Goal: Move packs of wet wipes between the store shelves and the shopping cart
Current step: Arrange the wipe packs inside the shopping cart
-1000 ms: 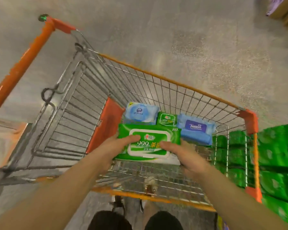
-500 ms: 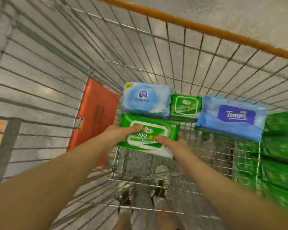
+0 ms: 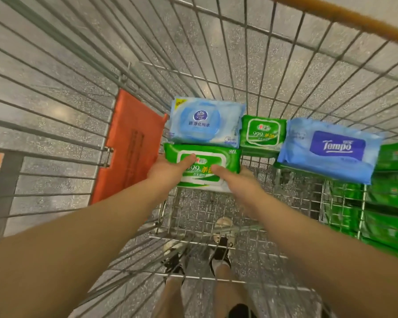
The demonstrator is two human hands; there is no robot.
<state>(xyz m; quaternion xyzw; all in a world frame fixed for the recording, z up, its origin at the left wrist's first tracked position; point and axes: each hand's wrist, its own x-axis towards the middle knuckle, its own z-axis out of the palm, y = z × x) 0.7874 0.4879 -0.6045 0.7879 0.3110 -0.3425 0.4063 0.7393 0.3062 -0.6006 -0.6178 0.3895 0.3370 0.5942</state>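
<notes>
Both my hands hold a large green wet wipes pack [image 3: 230, 157] low inside the wire shopping cart [image 3: 216, 65]. My left hand [image 3: 170, 171] grips its left end with the thumb on top. My right hand [image 3: 237, 180] grips its right side, thumb on the label. The pack sits right in front of a light blue wipes pack [image 3: 205, 123]. To the right of that one lie a smaller green pack [image 3: 263, 134] and a blue Tempo pack [image 3: 329, 150] on the cart floor.
An orange plastic flap [image 3: 129, 145] stands at the cart's left inner side. Green packs on a store shelf [image 3: 391, 203] show through the cart's right wall. My legs and shoes [image 3: 218, 255] are visible under the wire floor. An orange rim [image 3: 345, 17] runs along the top right.
My hands have carried the large green pack down and deeper into the cart, close against the light blue pack. The camera has leaned in over the cart.
</notes>
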